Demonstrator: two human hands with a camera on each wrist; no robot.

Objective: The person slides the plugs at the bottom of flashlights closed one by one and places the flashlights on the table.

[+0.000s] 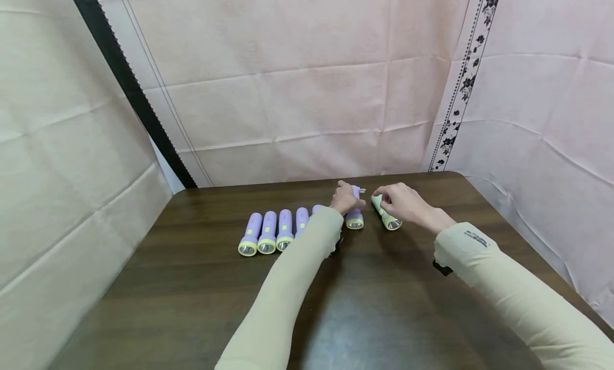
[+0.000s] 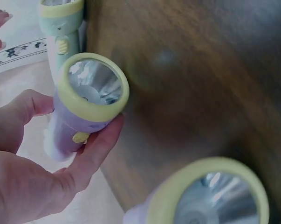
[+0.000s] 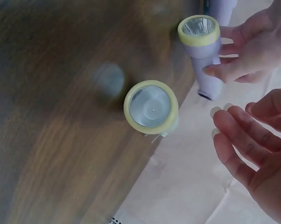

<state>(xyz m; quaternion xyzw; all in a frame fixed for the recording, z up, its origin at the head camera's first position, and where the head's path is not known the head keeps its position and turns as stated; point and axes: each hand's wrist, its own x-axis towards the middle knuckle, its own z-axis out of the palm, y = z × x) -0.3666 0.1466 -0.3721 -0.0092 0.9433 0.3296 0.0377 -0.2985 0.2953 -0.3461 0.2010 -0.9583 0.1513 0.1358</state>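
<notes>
My left hand (image 1: 344,198) grips a purple flashlight (image 1: 355,219) with a yellow rim, thumb on one side and fingers on the other. In the left wrist view its lens faces the camera, and a yellow switch (image 2: 80,137) shows on the body. To its right lies a pale green flashlight (image 1: 390,219), also yellow-rimmed, with metal prongs visible at its tail in the right wrist view. My right hand (image 3: 257,154) hovers beside the green flashlight, fingers loosely bent and holding nothing; a gap separates them there.
Several purple flashlights (image 1: 251,231) stand side by side in a row left of my hands, lenses toward me; my left sleeve (image 1: 292,274) hides part of the row. The dark wooden table (image 1: 168,295) ends at a back edge near a pale cloth (image 1: 297,93).
</notes>
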